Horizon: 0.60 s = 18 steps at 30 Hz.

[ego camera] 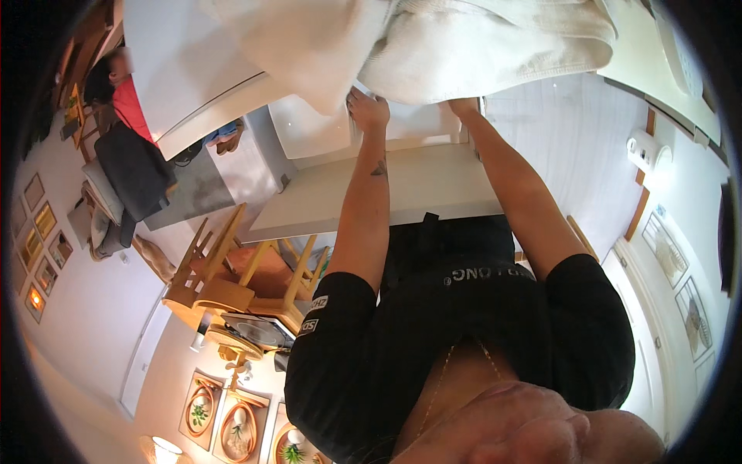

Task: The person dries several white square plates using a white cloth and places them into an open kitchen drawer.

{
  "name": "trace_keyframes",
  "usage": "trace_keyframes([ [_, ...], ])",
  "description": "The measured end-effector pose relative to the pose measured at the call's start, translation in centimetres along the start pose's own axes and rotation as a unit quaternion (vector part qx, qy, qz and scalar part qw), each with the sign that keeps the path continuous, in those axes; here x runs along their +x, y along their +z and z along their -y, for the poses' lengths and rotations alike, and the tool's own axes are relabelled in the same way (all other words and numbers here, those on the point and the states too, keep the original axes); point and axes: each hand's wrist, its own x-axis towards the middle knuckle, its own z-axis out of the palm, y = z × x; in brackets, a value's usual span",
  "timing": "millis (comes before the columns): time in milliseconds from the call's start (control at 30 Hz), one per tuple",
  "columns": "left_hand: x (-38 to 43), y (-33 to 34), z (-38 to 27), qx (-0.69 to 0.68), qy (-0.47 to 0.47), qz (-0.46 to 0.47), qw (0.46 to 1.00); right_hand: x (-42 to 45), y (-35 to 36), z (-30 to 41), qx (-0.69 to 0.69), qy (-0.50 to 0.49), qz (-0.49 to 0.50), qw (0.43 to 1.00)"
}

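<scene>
A pulled-out white drawer [382, 180] lies before my body, with pale, smooth bin-like pieces [313, 129] inside it. My left hand [369, 111] reaches in near its middle, fingers bent at the edge of one pale piece; whether they grip it cannot be told. Toward the drawer's right side, my right hand [464, 108] is partly covered by a cream cloth [487, 52], so its fingers are hidden. The cloth bulges and hangs in folds over the far part of the drawer, just beyond both hands.
A white cabinet top [191, 69] extends at the upper left. Beyond it sits a person in red [132, 107], near a dark grey armchair [130, 171]. Wooden chairs [255, 272] stand to my left. At the right are a pale surface [666, 64] and a white wall-side device [646, 152].
</scene>
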Motion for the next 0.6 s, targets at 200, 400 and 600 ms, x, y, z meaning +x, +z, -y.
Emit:
trace_keyframes([
  [200, 1.3, -1.0, -2.1, -0.084, 0.042, 0.018, 0.995, 0.2, 4.1, -5.5, -0.201, -0.026, -0.097, 0.974],
  [400, 3.3, -0.9, -2.2, -0.126, 0.092, 0.021, 0.988, -0.9, 4.2, -4.0, -0.202, 0.038, -0.084, 0.975],
  [600, 4.1, -2.3, 0.4, -0.123, 0.062, 0.014, 0.99, -1.3, 4.6, 0.5, -0.166, 0.096, -0.022, 0.981],
])
